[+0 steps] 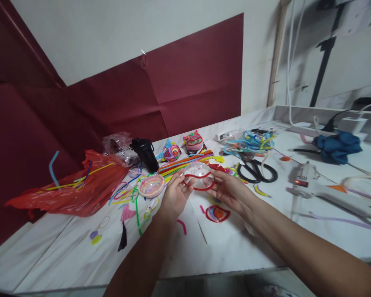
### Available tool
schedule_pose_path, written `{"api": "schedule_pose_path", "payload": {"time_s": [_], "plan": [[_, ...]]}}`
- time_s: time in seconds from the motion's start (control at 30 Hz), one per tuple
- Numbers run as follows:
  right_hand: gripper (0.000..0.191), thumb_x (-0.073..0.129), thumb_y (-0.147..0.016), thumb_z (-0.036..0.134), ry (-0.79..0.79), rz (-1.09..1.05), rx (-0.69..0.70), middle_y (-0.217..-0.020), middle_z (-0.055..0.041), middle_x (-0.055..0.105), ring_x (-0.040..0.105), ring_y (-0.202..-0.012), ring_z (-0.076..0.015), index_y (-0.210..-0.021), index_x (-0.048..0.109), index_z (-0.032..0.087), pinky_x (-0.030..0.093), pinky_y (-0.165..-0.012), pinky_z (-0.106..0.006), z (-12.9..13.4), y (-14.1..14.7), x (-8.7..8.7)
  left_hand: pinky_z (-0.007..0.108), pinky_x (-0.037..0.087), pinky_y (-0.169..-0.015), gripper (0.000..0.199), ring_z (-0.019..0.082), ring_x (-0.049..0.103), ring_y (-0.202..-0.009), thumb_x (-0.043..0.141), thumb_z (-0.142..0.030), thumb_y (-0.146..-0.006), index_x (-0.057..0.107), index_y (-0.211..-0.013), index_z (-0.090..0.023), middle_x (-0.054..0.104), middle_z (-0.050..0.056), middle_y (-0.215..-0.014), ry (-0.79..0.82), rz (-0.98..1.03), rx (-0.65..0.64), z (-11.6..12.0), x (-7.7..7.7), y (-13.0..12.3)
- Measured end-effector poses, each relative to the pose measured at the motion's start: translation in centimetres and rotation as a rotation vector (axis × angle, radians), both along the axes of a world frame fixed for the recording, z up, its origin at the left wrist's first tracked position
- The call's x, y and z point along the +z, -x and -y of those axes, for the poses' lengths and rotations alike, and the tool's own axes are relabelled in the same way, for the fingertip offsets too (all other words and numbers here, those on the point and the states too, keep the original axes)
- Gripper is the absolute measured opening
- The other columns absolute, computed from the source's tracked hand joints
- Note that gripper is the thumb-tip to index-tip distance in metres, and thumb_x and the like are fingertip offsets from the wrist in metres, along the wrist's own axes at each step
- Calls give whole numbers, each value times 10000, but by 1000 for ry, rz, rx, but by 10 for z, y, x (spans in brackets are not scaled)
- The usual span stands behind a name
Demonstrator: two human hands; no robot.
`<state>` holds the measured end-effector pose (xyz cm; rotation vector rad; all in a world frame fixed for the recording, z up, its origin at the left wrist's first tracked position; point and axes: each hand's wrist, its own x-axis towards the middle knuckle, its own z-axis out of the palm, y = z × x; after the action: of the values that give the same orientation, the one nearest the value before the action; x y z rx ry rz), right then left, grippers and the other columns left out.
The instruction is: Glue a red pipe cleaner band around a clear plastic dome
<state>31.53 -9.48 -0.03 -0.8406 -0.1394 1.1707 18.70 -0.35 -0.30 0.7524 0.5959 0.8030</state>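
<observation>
Between both hands, above the middle of the table, is a clear plastic half-dome with a wavy red pipe cleaner along its front and rim. My left hand pinches its left side. On the right side, my right hand grips the edge with thumb and fingers. Below the hands lies an eye-shaped pipe-cleaner piece with a red outline and an orange centre. To the left sits a bowl-like half-dome lined with pastel coils. A short pink pipe-cleaner piece lies near my left wrist.
Black-handled scissors and a white glue gun lie on the right. Behind are a bundle of pipe cleaners, two colourful round figures and a black bottle. A red plastic bag spreads at left.
</observation>
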Motion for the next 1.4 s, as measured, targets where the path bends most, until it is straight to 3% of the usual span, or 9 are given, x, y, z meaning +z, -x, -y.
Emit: {"api": "schedule_pose_path", "payload": {"time_s": [0.47,0.7,1.0,1.27,1.4], "plan": [[136,477,-872,46,-64,-129,-19,-651,-13,662,628,-518,-115,-858,575,138,582,-520,-240,-4,-4,-10,185,526,-524,304,121,687,-641,517,-88,-835,528,-1122,-186,653,-3,-758,-23,-24,-2,0,-6,-3],[170,477,-858,26,-30,-161,-63,-651,-2,660,608,-497,-108,-867,599,143,604,-587,-266,-3,-4,-7,221,512,-497,231,140,671,-609,544,-268,-849,541,-1062,-181,660,25,-809,18,-27,-100,-3,-7,-3],[171,479,-859,25,-21,-148,-77,-598,2,643,613,-484,-114,-913,598,136,598,-533,-245,-3,3,-8,171,398,-482,527,91,604,-609,767,-222,-669,505,-1126,-211,643,-6,-764,-229,-211,32,-2,-18,-5],[159,509,-850,37,-31,-137,-82,-602,-14,650,618,-474,-135,-933,595,142,604,-529,-272,-3,4,-8,194,408,-528,575,93,594,-624,785,-236,-651,495,-1148,-237,633,-21,-768,-274,-238,45,-4,-23,-6],[129,527,-851,49,-41,-147,-80,-620,-4,644,612,-486,-121,-891,596,150,600,-528,-257,-4,2,-11,217,433,-571,552,107,611,-635,786,-233,-652,503,-1126,-221,646,-3,-768,-222,-219,45,-3,-22,-7]]}}
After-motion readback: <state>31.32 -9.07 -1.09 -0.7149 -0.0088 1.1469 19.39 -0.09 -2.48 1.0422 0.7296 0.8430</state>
